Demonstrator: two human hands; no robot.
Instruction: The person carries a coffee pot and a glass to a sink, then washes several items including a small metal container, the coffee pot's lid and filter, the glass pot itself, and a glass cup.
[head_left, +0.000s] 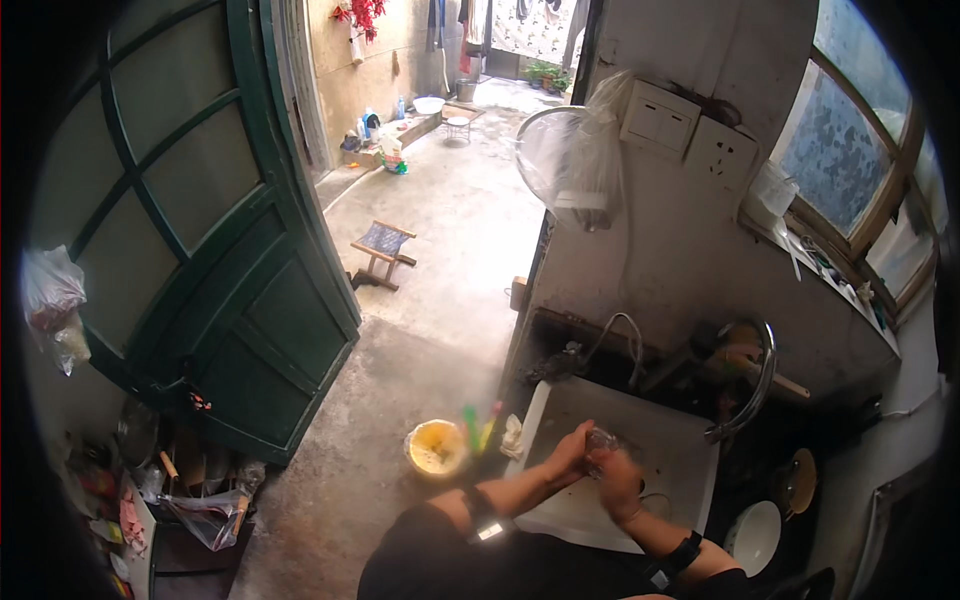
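Observation:
Both my hands are together over a white sink (675, 465). My left hand (576, 454) grips a small shiny object (602, 437), perhaps glass or clear plastic; its kind cannot be told. My right hand (621, 480) is blurred and lies against the near side of that object, so its fingers are hard to make out. A curved metal faucet (766, 375) rises at the sink's right rear. A crumpled pale cloth or paper (512, 436) lies by the sink's left edge.
A yellow-lined bucket (436, 448) stands on the floor left of the sink. A white bowl (754, 536) sits at the right. The green door (277, 322) stands open at left, with a folding stool (383, 244) beyond it. A cluttered cabinet (199, 559) is at lower left.

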